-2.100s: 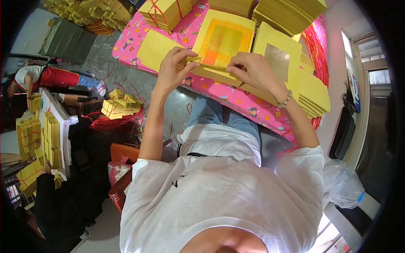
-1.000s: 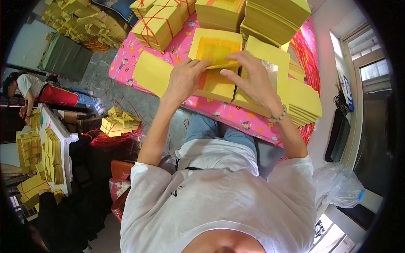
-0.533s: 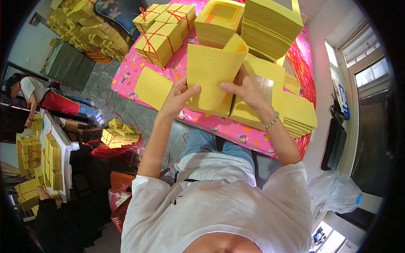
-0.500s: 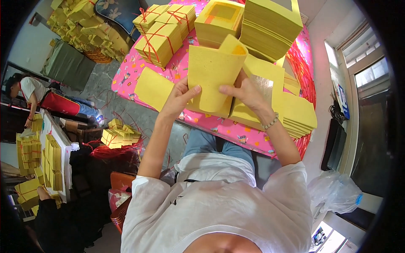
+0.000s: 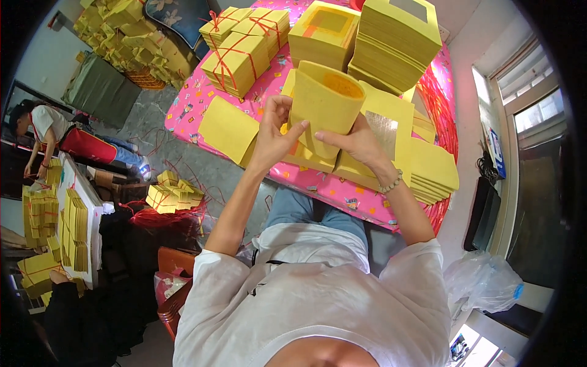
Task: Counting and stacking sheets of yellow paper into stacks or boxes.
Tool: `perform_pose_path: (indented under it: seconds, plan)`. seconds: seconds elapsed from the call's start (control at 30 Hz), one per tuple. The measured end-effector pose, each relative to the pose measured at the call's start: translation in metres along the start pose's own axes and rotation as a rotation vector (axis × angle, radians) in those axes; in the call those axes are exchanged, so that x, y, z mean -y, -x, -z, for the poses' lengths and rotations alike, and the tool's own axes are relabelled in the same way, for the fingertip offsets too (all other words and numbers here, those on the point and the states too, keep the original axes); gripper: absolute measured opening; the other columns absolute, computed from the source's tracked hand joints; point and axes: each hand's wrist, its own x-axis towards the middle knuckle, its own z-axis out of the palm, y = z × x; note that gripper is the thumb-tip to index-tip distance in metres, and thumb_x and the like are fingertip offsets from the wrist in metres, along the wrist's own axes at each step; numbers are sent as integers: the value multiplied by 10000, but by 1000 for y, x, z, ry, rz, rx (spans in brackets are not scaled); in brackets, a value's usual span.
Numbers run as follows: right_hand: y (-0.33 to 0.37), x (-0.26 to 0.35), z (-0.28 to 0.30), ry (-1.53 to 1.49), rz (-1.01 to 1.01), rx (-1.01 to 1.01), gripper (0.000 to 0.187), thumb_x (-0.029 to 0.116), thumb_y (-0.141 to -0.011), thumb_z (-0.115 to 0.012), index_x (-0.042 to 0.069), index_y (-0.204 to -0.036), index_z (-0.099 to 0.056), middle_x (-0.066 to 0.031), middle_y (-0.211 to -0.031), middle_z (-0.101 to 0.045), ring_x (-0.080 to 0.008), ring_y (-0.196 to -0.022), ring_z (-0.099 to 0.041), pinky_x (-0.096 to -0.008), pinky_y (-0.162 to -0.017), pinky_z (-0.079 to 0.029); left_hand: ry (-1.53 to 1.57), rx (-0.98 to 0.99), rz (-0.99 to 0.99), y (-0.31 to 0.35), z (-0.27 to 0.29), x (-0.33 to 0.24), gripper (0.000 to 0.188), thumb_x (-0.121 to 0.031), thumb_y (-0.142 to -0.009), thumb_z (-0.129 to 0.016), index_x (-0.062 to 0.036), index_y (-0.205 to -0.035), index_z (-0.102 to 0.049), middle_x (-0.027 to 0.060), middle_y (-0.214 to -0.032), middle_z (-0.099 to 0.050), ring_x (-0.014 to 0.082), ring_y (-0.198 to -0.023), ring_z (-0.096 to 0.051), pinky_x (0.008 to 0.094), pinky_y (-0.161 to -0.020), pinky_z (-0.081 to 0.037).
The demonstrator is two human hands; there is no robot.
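We've got one curled yellow paper sheet (image 5: 327, 104), orange inside, in the right hand (image 5: 361, 147), thumb in front. Left hand (image 5: 274, 134) half-curled at its left edge; can't tell if gripping. Sheet's above our pink patterned table (image 5: 373, 205).

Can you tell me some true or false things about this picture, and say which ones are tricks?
1. The right hand holds a curled yellow paper. True.
2. The table is covered in plain blue. False: the tablecloth is pink with little pictures.
3. The bundles on the table are tied in red. True.
4. Beads circle the left wrist. False: the beaded bracelet is on the right wrist.
5. Another person wears something red. True.
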Motion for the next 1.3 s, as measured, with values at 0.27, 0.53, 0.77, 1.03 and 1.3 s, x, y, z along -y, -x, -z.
perform_pose_path:
  seconds: [0.27, 0.53, 0.77, 1.03, 1.3]
  plan:
    - [-9, -4, 2, -5, -24, -185, 504, 175, -789, -730, -29, -1186, -496, -126, -1100, -612, -168, -1000, -592, -298, -843, -495, 127, 7, 154, -13, -9, -27, 485, 39, -816, -602, 0, -1232, -357, 118, -1132, -531, 167, -1066, -525, 302, -939, -417]
    - [-14, -10, 3, -105, -68, -267, 501, 212, -799, -724, -30, -1178, -504, -131, -1088, -620, -177, -960, -615, -292, -820, -506, 252, 83, 465, -20, -14, -38, 468, -98, -927, -472, -10, -1366, -335, 94, -1301, -482, 154, -1167, -481, 287, -974, -382]
    - [-16, -9, 3, -102, -57, -265, 489, 182, -803, -722, -38, -1174, -492, -123, -1078, -615, -157, -947, -609, -272, -806, -505, 263, 101, 459, -21, -11, -33, 463, -110, -930, -490, -12, -1359, -346, 92, -1289, -497, 151, -1147, -498, 283, -957, -400]
    - [-10, -11, -10, 73, 141, -337, 507, 151, -779, -740, -29, -1175, -479, -115, -1076, -617, -152, -956, -599, -277, -822, -492, 193, -4, 155, -8, -24, -9, 451, 20, -893, -502, 8, -1317, -348, 112, -1269, -489, 154, -1179, -456, 301, -988, -368]
    - [-1, -10, -10, -146, 109, -282, 449, 140, -793, -727, -19, -1155, -516, -104, -1039, -638, -136, -927, -608, -275, -800, -500, 241, 4, 84, 4, -27, -9, 459, 19, -902, -485, 11, -1328, -313, 114, -1271, -474, 166, -1195, -436, 298, -1002, -342]
